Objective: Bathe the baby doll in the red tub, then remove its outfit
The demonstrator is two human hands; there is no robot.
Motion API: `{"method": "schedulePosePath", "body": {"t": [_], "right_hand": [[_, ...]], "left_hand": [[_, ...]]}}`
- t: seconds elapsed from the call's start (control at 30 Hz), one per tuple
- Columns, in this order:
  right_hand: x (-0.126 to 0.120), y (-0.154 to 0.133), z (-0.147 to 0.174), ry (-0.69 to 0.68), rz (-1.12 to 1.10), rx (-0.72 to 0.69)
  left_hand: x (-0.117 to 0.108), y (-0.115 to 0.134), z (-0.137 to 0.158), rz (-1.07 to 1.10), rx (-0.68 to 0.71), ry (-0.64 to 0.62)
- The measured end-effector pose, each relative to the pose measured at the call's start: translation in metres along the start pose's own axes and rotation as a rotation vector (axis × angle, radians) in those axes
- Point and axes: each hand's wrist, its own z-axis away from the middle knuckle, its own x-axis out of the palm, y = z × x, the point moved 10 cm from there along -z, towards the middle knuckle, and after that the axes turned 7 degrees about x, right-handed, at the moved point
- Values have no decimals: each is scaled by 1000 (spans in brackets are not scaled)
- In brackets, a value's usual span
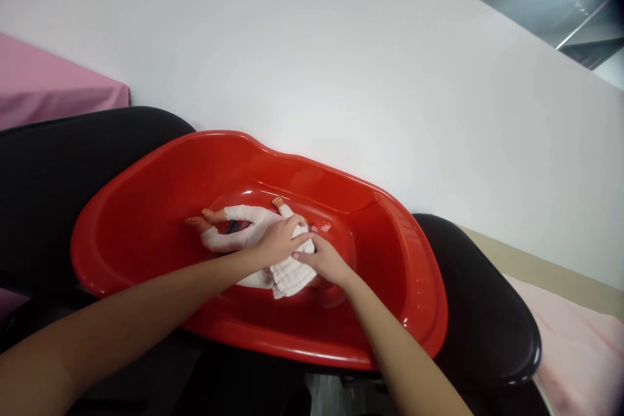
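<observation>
A plain white wall (312, 65) fills most of the background. Below it, a red plastic tub (136, 214) with a curved rim spans the middle of the view. A black padded seat (82, 169) shows at its left end and another black seat (480, 299) at its right. Pale pink fabric (580, 344) lies at lower right; deeper pink cloth (53, 88) shows at upper left. Inside the tub is a doll (260, 224) in white clothing, bare feet pointing left, its head hidden. Over its upper body, the person's left hand (280, 244) and right hand (329, 261) meet, both gripping a layered white cloth (292, 276) between thumb and fingers.
</observation>
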Motion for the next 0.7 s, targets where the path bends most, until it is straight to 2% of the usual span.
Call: {"method": "schedulePosePath", "body": {"t": [0.07,0.13,0.23,0.33,0.47,0.5,0.57,0.7], "right_hand": [[-3,-4,1,59,179,-90],[-7,-18,6,152,300,-254],[-4,-44,23,264,434,-528],[25,-56,40,237,731,-751],[73,-43,53,140,1201,-964],[81,-38,54,116,1266,-999],[91,-32,55,88,1335,-1039],[104,-24,54,39,1378,-1091]], "left_hand": [[7,-13,-2,-93,-39,-80],[13,-24,-2,-247,-36,-171],[27,-30,3,-438,84,-341],[41,-29,16,-515,189,-475],[64,-40,46,-592,213,-644],[71,-44,55,-611,236,-665],[81,-53,70,-650,291,-626],[109,-76,99,-661,472,-597]]}}
